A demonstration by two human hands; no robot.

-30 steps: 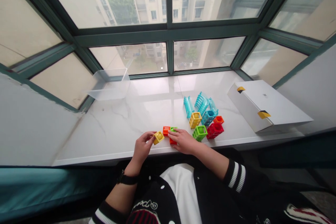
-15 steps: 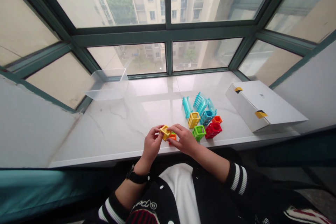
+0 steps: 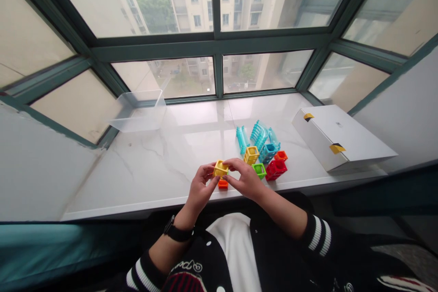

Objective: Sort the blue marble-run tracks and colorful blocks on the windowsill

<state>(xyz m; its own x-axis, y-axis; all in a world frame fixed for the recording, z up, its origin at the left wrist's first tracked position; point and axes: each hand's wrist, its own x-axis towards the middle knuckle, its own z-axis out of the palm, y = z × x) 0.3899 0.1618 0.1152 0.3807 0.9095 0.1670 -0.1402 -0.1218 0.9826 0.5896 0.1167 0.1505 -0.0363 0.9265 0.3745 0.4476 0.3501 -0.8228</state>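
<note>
Left hand (image 3: 201, 188): thumb and fingers pinched on the held yellow block (image 3: 220, 169).
Right hand (image 3: 245, 181): partly curled, fingertips at that block's right side; whether it grips is unclear.
Held yellow block: between both hands, over the sill (image 3: 164, 164).
Orange block (image 3: 223, 185): just nearer than the held yellow block; joining is hidden, so this seems partway.
Green block (image 3: 259, 171), red block (image 3: 276, 170): right of the held yellow block, unhandled.
Plastic tub (image 3: 137, 124): beyond it, leftward.

The hollow yellow plastic cube (image 3: 221, 169), earlier in the left hand (image 3: 201, 187) alone, has shifted right, just below frame centre, the right hand (image 3: 249, 179) now holding it too.
</note>
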